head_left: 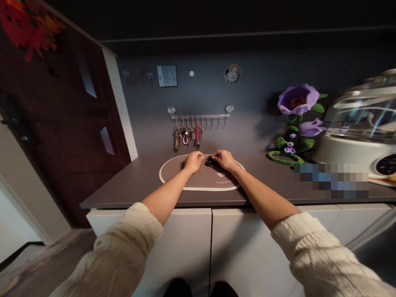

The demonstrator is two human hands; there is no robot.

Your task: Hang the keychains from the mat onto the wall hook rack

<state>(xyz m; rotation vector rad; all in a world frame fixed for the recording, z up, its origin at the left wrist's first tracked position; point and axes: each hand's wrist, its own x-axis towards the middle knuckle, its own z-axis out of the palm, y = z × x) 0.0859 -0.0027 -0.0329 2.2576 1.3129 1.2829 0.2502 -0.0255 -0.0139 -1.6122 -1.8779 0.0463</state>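
My right hand (225, 159) pinches a small black item with shiny bits (209, 161) over the mat; its exact kind is too small to tell. Just left of it is my left hand (194, 161), its fingers curled together near the item. Whatever those fingers may hold is too small to make out. Both hands are above an oval brown mat (198, 181) with a white rim, lying on the dark countertop (136, 187). Behind them, several keys and key rings (185, 137) hang from a clear hook rail (201, 116) on the wall.
To the right stand a purple artificial flower (298, 101) with a green ring base and a white appliance (349, 148) with a clear dome. A blurred-out patch (332, 179) lies before them. White cabinet doors (179, 247) are below, and a dark door (62, 123) is at left.
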